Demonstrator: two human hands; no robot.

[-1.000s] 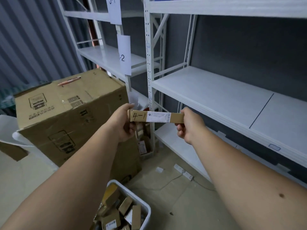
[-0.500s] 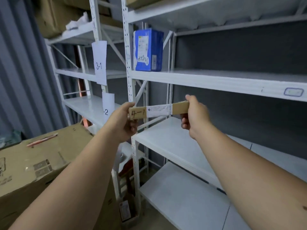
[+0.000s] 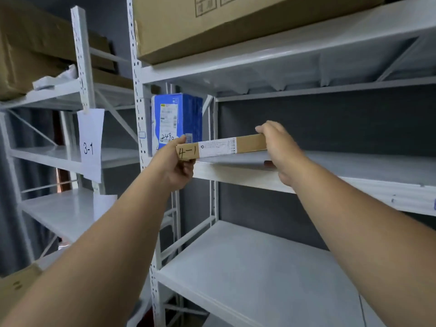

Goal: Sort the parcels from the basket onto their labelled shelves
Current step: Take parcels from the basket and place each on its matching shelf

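Note:
A long flat cardboard parcel marked "4-1", with a white shipping label, is held level at the front edge of a white shelf. My left hand pinches its left end. My right hand grips its right end, fingers over the top. A blue box stands upright on the same shelf, just behind the parcel's left end. The basket is out of view.
A white paper sign "3-1" hangs on the upright of the left rack. Large cardboard boxes lie on the top shelves. A lower white shelf lies below. A brown carton corner shows bottom left.
The view has tilted upward from the floor and basket to the upper shelves. Both hands have lifted the parcel up to the edge of the shelf with the blue box.

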